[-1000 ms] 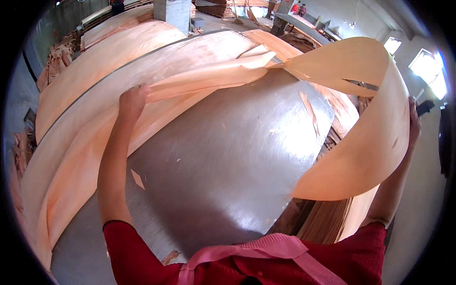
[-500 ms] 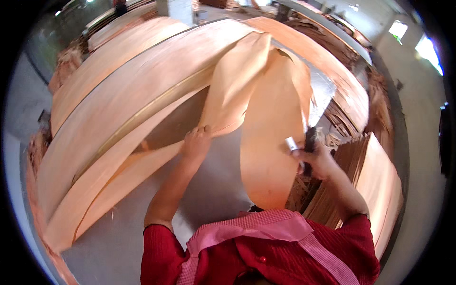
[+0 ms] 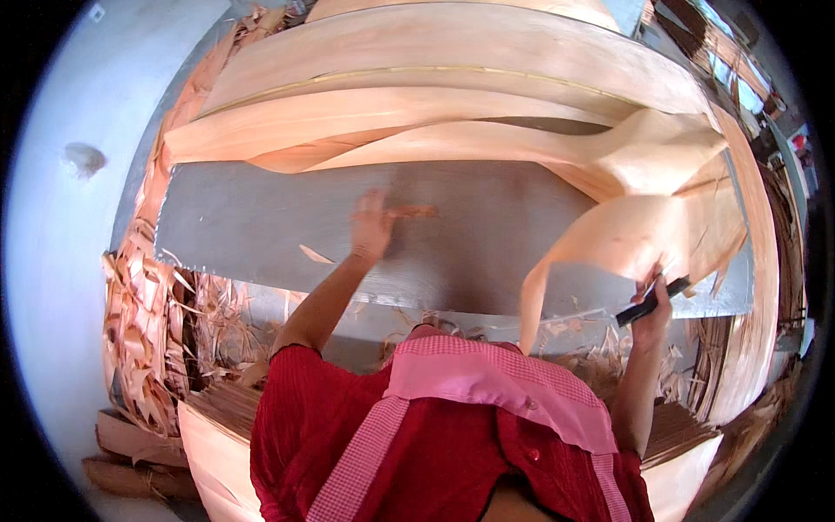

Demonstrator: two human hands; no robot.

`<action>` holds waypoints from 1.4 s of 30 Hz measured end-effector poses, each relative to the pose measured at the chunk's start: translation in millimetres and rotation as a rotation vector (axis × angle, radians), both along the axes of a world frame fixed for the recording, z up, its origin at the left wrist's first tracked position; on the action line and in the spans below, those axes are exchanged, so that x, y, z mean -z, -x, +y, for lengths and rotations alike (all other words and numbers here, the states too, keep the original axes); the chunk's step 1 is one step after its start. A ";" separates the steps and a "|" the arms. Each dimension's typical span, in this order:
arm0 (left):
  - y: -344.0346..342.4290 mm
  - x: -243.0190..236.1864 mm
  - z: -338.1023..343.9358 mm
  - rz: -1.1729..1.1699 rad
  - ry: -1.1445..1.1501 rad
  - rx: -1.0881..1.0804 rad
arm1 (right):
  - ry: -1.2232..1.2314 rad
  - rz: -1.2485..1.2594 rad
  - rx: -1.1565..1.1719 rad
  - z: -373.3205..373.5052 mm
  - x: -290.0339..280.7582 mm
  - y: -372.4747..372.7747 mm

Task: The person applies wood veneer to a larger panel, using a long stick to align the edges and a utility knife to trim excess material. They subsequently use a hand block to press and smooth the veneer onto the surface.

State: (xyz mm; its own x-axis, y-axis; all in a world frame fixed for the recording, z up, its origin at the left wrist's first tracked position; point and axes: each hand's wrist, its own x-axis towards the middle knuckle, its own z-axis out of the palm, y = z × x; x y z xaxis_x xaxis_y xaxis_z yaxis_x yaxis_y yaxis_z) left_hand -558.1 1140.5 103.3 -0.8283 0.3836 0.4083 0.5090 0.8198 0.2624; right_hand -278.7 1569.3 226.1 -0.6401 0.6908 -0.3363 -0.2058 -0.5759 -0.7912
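Observation:
My left hand (image 3: 371, 228) is over the grey tabletop (image 3: 496, 235), its fingers smeared by motion. Beside its thumb side lies a short orange veneer strip (image 3: 414, 211); whether the hand grips it cannot be made out. In my right hand (image 3: 652, 320) is a black bar-shaped tool (image 3: 652, 301), held at the near right of the table. The fingertips of that hand meet a loose, curling veneer sheet (image 3: 622, 230), whose narrow end hangs over the near edge. Farther back, long wavy veneer sheets (image 3: 365, 117) lie across the table.
A pointed scrap (image 3: 316, 254) lies on the tabletop's left part. Torn veneer shavings (image 3: 139, 322) heap up at the left end and below the near edge. Stacked veneer (image 3: 217, 452) stands close to me on both sides. A pale wall (image 3: 78, 235) bounds the left.
My view has swung left. My left hand has let go of the veneer and moved onto the bare tabletop. My right hand still holds the black tool, now by the curled sheet.

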 end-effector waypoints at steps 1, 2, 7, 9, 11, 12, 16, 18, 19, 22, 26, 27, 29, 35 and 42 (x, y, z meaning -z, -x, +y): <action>11.1 1.7 -31.4 0.012 -0.056 -0.098 | 0.026 0.010 -0.007 -7.7 6.6 -0.3; 23.9 5.8 -61.2 0.024 -0.114 -0.198 | 0.012 0.021 -0.006 -17.4 7.7 0.8; 103.3 15.4 -134.9 -0.028 0.071 -0.543 | -0.004 0.085 -0.012 -38.6 4.2 18.3; 138.5 21.9 -153.2 -0.056 0.095 -0.538 | -0.081 -0.025 -0.047 -69.4 -6.6 33.8; 174.3 29.5 -178.2 -0.054 0.158 -0.437 | -0.159 -0.196 -0.069 -91.8 3.3 43.2; 189.3 33.9 -192.8 -0.013 0.188 -0.334 | -0.199 -0.211 -0.121 -107.9 9.3 48.3; 216.8 25.3 -225.1 -0.122 0.329 0.002 | -0.305 -0.578 -0.078 -176.3 32.6 69.7; 216.8 -26.7 -229.9 -0.182 0.464 0.130 | -0.461 -0.866 -0.106 -201.4 42.7 83.4; 215.6 -56.1 -233.9 -0.152 0.539 0.181 | -0.543 -1.003 -0.181 -198.6 60.4 79.5; 214.6 -133.4 -242.3 -0.241 0.549 0.270 | -0.484 -0.964 -0.079 -204.4 63.0 82.9; 252.3 -164.0 -250.7 -0.334 0.482 0.432 | -0.450 -0.744 -0.056 -202.3 20.4 98.1; 267.8 -171.4 -243.0 -0.340 0.425 0.462 | -0.410 -0.596 -0.042 -183.8 17.2 89.1; 306.9 -177.4 -235.4 -0.287 0.312 0.367 | -0.414 -0.349 0.108 -193.2 -29.2 119.0; 352.7 -173.2 -196.0 0.694 -0.266 0.054 | -0.119 0.560 -0.107 -118.2 -64.6 120.0; 303.7 6.6 -268.6 0.016 -0.195 -0.287 | -0.072 0.051 -0.067 -199.4 28.9 157.7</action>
State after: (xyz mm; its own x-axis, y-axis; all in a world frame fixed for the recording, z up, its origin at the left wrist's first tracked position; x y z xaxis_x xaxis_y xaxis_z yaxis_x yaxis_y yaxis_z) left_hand -861.8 872.0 96.7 -0.8840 0.0491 0.4649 0.2701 0.8653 0.4223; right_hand -436.4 1369.9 197.2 -0.7008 0.6669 -0.2532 -0.2101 -0.5322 -0.8201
